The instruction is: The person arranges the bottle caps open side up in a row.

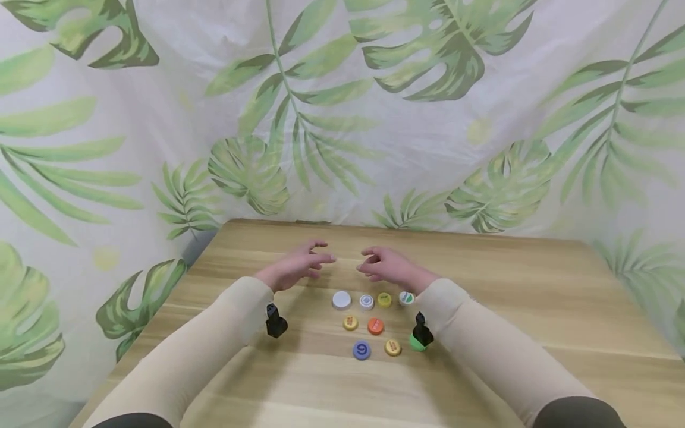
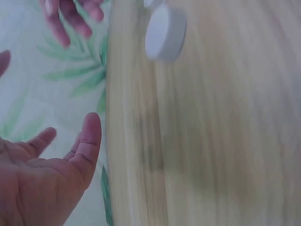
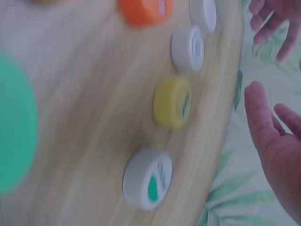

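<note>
Several bottle caps lie spread on the wooden table [image 1: 508,279]. A white cap [image 1: 341,300], a smaller white cap [image 1: 366,302], a yellow cap [image 1: 384,299] and a white cap with a green mark [image 1: 407,298] make the far row. Nearer lie an orange-red cap [image 1: 376,326], two yellow-orange caps [image 1: 350,323] and a blue cap [image 1: 361,350]. A green cap [image 1: 417,343] is partly hidden by the right wrist's black mount. The left hand [image 1: 297,266] and right hand [image 1: 393,266] hover beyond the caps, fingers loosely bent, facing each other, holding nothing.
A leaf-print cloth [image 1: 332,119] hangs behind the table's far edge and along both sides. Black camera mounts [image 1: 275,322] sit under the wrists, the right one close above the green cap.
</note>
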{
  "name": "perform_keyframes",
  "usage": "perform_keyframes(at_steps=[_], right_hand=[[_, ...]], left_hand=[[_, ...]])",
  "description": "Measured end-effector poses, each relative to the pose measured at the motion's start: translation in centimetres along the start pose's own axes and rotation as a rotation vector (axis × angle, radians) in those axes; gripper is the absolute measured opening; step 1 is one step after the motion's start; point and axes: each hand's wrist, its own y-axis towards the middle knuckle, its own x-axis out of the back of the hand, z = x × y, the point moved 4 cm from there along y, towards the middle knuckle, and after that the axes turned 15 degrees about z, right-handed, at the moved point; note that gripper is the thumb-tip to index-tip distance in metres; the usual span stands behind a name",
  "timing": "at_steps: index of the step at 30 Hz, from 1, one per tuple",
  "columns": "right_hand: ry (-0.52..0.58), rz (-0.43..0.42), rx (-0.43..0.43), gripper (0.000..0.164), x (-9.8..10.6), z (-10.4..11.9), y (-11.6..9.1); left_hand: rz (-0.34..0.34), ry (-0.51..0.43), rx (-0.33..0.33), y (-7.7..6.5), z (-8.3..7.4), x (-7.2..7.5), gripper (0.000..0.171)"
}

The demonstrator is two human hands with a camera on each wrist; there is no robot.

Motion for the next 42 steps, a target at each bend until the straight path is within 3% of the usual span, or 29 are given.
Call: perform_keyframes(at_steps=[5,11,15,19,23,29,37,42], right_hand=[[0.032,0.057,-0.023,0.059,-1.6,1.2,0.6],[-0.042,0.082,-0.071,0.048,-3.0,0.3,2.0],[-0.118,0.098,-0.119,0.041,-3.6,-0.4,2.9],[-0.148,0.113,-0.14,0.036,-4.2,-0.6,3.8],[-0.149,0.093,-0.144,0.032,-4.3,-0.6,4.4],[-0.189,0.03,-0.157,0.033,-4.0,-1.2,5.0],[-0.273,-0.085,-0.172,0.024,-3.8,-1.6,5.4],[-0.345,-0.106,-0.159,0.02,-3.9,-1.6,5.6]], left_hand=[[-0.005,0.058,0.053,0.0,0.1,-1.4,0.07],[0.021,0.156,0.186,-0.1,1.5,-2.7,0.051],[0.056,0.106,0.22,-0.2,2.3,-3.8,0.044],[0.05,0.039,0.201,0.1,2.6,-4.3,0.042],[0.006,-0.002,0.166,0.7,3.0,-3.8,0.038],[-0.067,0.013,0.134,1.6,3.5,-2.3,0.027],[-0.091,0.048,0.144,2.8,3.8,-1.6,0.029],[-0.129,0.12,0.168,3.2,3.7,-1.2,0.028]])
